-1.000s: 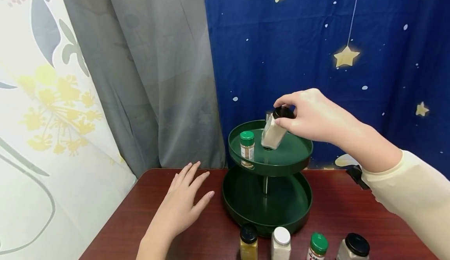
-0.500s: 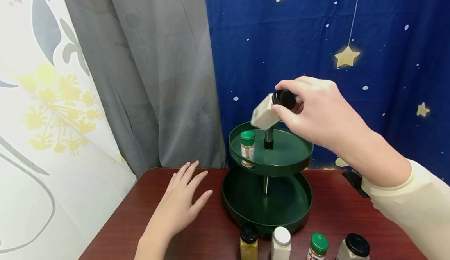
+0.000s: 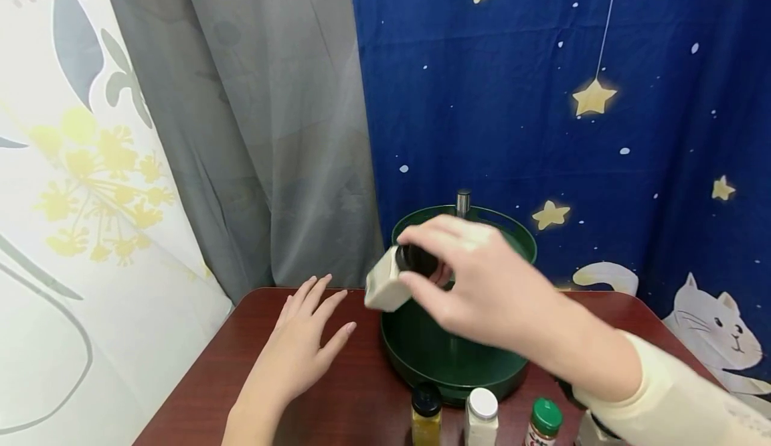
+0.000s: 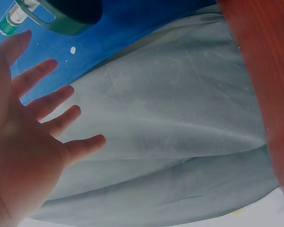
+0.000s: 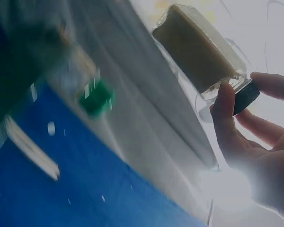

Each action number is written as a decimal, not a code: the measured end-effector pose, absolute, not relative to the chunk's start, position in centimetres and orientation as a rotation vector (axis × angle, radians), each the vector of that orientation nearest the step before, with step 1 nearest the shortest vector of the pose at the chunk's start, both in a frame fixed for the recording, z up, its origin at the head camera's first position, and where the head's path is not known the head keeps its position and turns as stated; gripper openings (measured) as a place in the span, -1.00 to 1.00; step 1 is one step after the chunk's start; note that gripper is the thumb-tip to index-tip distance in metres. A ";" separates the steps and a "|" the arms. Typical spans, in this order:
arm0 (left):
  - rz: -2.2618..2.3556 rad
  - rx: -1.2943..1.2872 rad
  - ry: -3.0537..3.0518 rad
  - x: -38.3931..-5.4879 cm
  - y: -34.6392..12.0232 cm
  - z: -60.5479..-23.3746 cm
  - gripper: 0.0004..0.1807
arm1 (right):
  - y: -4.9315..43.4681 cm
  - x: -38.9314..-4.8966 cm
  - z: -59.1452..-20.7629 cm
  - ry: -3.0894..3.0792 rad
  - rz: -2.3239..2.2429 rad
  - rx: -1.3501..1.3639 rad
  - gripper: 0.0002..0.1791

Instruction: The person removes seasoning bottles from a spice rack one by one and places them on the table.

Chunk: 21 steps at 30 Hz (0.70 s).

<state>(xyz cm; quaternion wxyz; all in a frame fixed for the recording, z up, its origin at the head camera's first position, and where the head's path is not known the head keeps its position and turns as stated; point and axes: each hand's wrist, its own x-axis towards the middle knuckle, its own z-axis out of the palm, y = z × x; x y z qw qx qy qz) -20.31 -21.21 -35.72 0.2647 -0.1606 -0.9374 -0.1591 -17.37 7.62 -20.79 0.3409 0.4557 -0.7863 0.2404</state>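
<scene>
My right hand [image 3: 470, 272] pinches the black lid of a clear spice jar [image 3: 385, 285] filled with pale powder. The jar is tilted, its base pointing left, in front of the two-tier green turntable rack [image 3: 415, 365]. In the right wrist view the jar [image 5: 194, 52] shows whole, thumb and fingers about its lid. The hand hides most of the upper tier in the head view. A green-capped spice bottle [image 4: 14, 18] shows at that tier's rim in the left wrist view. My left hand [image 3: 295, 352] is held left of the rack, fingers spread, touching nothing visible.
Along the front stand a black-lidded jar of yellow powder [image 3: 426, 419], a white-lidded jar [image 3: 482, 419], a green-capped bottle [image 3: 544, 422] and another jar [image 3: 596, 432], partly behind my sleeve. The reddish-brown table [image 3: 241, 345] backs onto grey [image 3: 289, 131] and blue curtains [image 3: 512, 98].
My right hand first lifted the jar off the upper tier, tilting it further. It then brought the jar left, down and nearer, in front of the rack. The left hand barely shifted.
</scene>
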 end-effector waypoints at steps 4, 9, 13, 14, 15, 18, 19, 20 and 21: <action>-0.417 -0.447 -2.514 -20.3 -21.3 -35.9 -0.46 | 6.7 -16.8 -23.4 -2.163 0.755 1.212 -0.63; -0.417 -0.446 -2.522 -20.2 -21.5 -35.8 -0.48 | 6.2 -16.4 -25.9 -2.292 0.970 1.178 -0.67; -0.408 -0.435 -2.539 -20.3 -21.6 -35.7 -0.48 | 5.4 -16.1 -27.6 -2.310 1.092 1.107 -0.66; -0.406 -0.432 -2.545 -20.3 -21.7 -35.6 -0.48 | 5.2 -16.1 -28.0 -2.314 1.118 1.082 -0.66; -0.404 -0.432 -2.550 -20.3 -21.7 -35.6 -0.48 | 5.1 -16.0 -28.5 -2.314 1.141 1.061 -0.66; -0.397 -0.430 -2.557 -20.3 -21.7 -35.4 -0.48 | 4.7 -15.9 -29.6 -2.333 1.198 0.985 -0.66; -0.398 -0.428 -2.559 -20.3 -21.7 -35.3 -0.48 | 4.6 -15.8 -30.0 -2.342 1.214 0.964 -0.66; -0.399 -0.426 -2.560 -20.2 -21.8 -35.3 -0.49 | 4.5 -15.8 -30.3 -2.347 1.225 0.947 -0.66; -0.400 -0.423 -2.560 -20.2 -21.8 -35.2 -0.49 | 4.4 -15.8 -30.6 -2.351 1.230 0.935 -0.66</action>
